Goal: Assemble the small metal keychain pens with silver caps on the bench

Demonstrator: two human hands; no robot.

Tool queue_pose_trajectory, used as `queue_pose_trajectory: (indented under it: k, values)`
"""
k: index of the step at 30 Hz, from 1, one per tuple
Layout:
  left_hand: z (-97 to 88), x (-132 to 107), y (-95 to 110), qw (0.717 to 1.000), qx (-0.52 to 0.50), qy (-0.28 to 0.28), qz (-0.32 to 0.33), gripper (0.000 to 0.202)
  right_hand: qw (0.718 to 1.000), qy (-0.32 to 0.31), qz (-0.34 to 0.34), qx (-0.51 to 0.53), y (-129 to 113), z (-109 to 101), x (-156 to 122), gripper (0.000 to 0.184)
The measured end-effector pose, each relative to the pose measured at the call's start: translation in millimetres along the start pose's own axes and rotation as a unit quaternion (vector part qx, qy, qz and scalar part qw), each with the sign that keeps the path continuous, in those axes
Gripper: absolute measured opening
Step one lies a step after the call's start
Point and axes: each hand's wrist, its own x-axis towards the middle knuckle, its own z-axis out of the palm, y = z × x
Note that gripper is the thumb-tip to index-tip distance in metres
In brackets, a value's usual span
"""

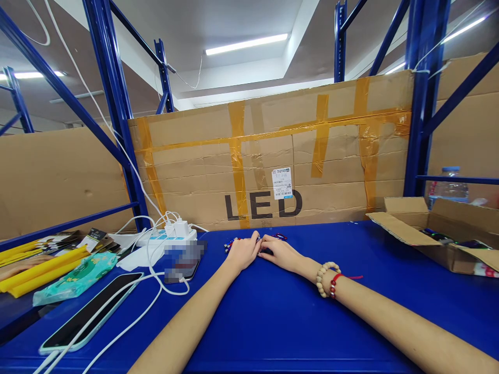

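My left hand (244, 253) and my right hand (281, 253) meet over the blue tabletop (296, 322), fingertips together. Both are closed in a pinch around something small that the fingers mostly hide. Just left of my left hand, some small shiny red and blue pieces (229, 245) lie on the table, partly covered by the hand. More small red and blue pieces (279, 236) show behind my right hand. What these pieces are is too small to tell. A beaded bracelet (323, 280) and a red string bracelet (333, 285) circle my right wrist.
A phone (91, 314) and white cables lie at the left, near a power strip (167, 238) and a second device (191, 267). Yellow tubes (47, 270) and a green packet (78, 278) sit further left. An open cardboard box (424, 249) stands right; taped cardboard (195, 176) forms the back.
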Motion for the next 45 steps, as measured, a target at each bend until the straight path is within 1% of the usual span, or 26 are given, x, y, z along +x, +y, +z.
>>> queue_pose_trajectory:
  k: [16,32,45]
  values:
    - [-0.8,0.3,0.5,1.000,-0.001,-0.002,0.004,0.033,1.000,-0.003,-0.001,-0.003,-0.1,-0.1,0.3,0.010]
    - [-3.1,-0.4,0.3,1.000,-0.016,-0.017,0.004,0.033,1.000,-0.003,-0.011,0.000,1.9,1.2,0.3,0.012]
    - [-2.9,0.1,0.3,1.000,-0.010,-0.021,0.001,0.032,1.000,-0.009,-0.002,-0.001,0.2,-0.5,-0.1,0.013]
